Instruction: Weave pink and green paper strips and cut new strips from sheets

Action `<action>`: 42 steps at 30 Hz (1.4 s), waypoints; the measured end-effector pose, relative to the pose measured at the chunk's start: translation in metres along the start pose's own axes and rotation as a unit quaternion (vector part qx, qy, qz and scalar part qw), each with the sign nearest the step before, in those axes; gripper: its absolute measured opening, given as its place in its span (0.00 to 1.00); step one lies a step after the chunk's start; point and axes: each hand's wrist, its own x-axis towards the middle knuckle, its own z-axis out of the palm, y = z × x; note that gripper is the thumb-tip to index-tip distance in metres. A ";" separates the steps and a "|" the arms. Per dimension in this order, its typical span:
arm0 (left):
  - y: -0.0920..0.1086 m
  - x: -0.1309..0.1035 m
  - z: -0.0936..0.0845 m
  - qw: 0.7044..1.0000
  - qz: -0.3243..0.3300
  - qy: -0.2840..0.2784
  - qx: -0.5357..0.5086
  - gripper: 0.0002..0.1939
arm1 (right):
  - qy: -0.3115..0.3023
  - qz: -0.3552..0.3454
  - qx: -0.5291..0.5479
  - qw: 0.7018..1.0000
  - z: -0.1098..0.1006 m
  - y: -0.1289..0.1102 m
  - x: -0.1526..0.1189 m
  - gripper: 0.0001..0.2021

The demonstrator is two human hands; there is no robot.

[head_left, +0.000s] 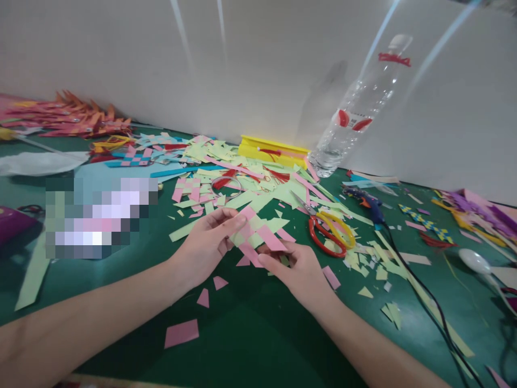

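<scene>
Between my two hands is a small weave of pink and pale green paper strips (258, 233), held above the green table. My left hand (210, 242) pinches its upper left side between thumb and fingers. The lower right side is gripped by my right hand (297, 269), thumb on top and fingers curled beneath. Loose strip ends stick out to the right. Scissors (329, 231) with red and yellow handles lie just beyond my right hand, blades slightly apart. Under and around the hands are pink paper scraps (181, 333).
A clear plastic bottle (359, 113) leans against the white wall near a yellow tray (274, 152). A blue glue gun (365, 205) with a black cord lies right of the scissors, a white spoon (476, 261) farther right. Pale green strips (210, 153) pile up at the back.
</scene>
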 end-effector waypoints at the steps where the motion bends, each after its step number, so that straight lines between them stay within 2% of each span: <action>1: -0.001 0.000 0.000 1.000 0.001 -0.007 -0.001 0.10 | 0.001 0.006 0.001 1.000 0.000 0.001 0.000 0.15; 7: 0.000 -0.003 0.001 1.000 -0.012 -0.020 -0.006 0.09 | 0.001 0.026 0.011 1.000 -0.001 0.002 0.002 0.15; 15: 0.002 0.001 -0.001 0.999 -0.010 0.034 -0.003 0.11 | 0.012 0.016 0.001 1.000 -0.003 -0.002 0.002 0.10; 21: 0.007 0.004 -0.003 0.999 0.011 0.046 -0.020 0.11 | 0.024 0.013 0.050 0.998 -0.008 -0.001 0.002 0.10; 26: 0.009 0.005 -0.006 0.998 0.016 0.051 0.036 0.13 | 0.060 0.008 0.120 0.991 -0.013 0.004 0.004 0.12; 33: 0.006 -0.003 0.000 0.992 -0.007 0.000 0.127 0.13 | 0.059 -0.005 0.081 0.995 -0.009 0.008 0.003 0.18; 37: 0.005 -0.005 0.001 0.986 -0.010 -0.025 0.162 0.12 | 0.049 0.008 0.047 0.998 -0.006 0.008 0.003 0.13; 42: 0.007 -0.003 0.000 0.986 -0.005 -0.016 0.168 0.12 | 0.022 0.015 0.033 0.999 -0.010 0.002 0.002 0.11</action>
